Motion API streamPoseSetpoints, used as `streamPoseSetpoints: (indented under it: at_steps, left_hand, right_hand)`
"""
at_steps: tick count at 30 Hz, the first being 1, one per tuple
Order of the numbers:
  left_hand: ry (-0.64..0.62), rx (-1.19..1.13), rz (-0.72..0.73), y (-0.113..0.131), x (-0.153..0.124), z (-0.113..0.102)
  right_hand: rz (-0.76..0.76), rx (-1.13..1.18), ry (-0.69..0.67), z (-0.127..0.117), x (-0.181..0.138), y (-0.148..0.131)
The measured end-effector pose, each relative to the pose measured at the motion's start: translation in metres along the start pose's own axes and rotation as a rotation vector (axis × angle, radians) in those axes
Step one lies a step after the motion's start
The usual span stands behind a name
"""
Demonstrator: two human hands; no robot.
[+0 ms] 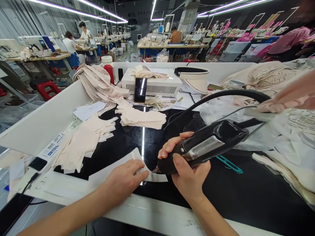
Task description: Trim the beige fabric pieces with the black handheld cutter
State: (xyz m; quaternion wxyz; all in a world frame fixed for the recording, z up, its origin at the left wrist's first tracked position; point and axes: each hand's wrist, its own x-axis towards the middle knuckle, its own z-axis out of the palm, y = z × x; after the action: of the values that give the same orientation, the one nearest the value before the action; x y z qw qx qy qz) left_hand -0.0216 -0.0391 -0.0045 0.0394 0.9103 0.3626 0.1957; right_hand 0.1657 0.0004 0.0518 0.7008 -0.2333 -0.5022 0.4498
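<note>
My left hand (125, 178) lies on a white, flat cut piece (103, 173) at the table's front edge, fingers resting on it and thumb apart. My right hand (188, 170) is wrapped round a black corded hand tool (209, 146) with a silver side plate. The tool is tilted, its narrow tip down at the piece's right part, close to my left fingertips. I cannot tell whether the tip touches. From its upper end a thick black cable (221, 95) arches over. Another person's hand (278, 101), blurred, is near that cable at the right.
Stacks of pale fabric pieces (81, 141) lie left, and another stack (141, 116) ahead. A phone (140, 90) leans on a white vented box (155, 82). A teal thread snipper-like tool (230, 164) lies right of my hand. Plastic bags and cloth fill the right side.
</note>
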Motion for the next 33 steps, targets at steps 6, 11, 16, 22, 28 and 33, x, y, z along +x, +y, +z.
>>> streamPoseSetpoints:
  at_steps: [6,11,16,22,28,33]
  left_hand:
    - [0.022,0.001,-0.002,0.001,0.001,0.000]
    - [0.008,-0.008,-0.009,0.002,0.002,0.001]
    - [-0.020,-0.043,-0.013,0.003,0.002,0.002]
    - [0.009,-0.048,-0.017,0.004,0.003,0.003]
    - [0.036,-0.027,-0.043,0.008,0.006,0.006]
    - [0.053,0.064,0.010,-0.002,0.018,0.027]
  right_hand:
    - [-0.016,0.008,0.013,0.002,0.004,0.000]
    - [-0.011,-0.012,0.001,0.004,0.004,0.006]
    - [-0.004,-0.029,0.005,0.005,0.006,0.005]
    - [-0.022,-0.004,0.011,0.008,0.011,0.009]
    - [0.038,-0.037,0.029,0.009,0.011,0.010]
    - [0.111,-0.103,0.055,-0.014,0.016,0.015]
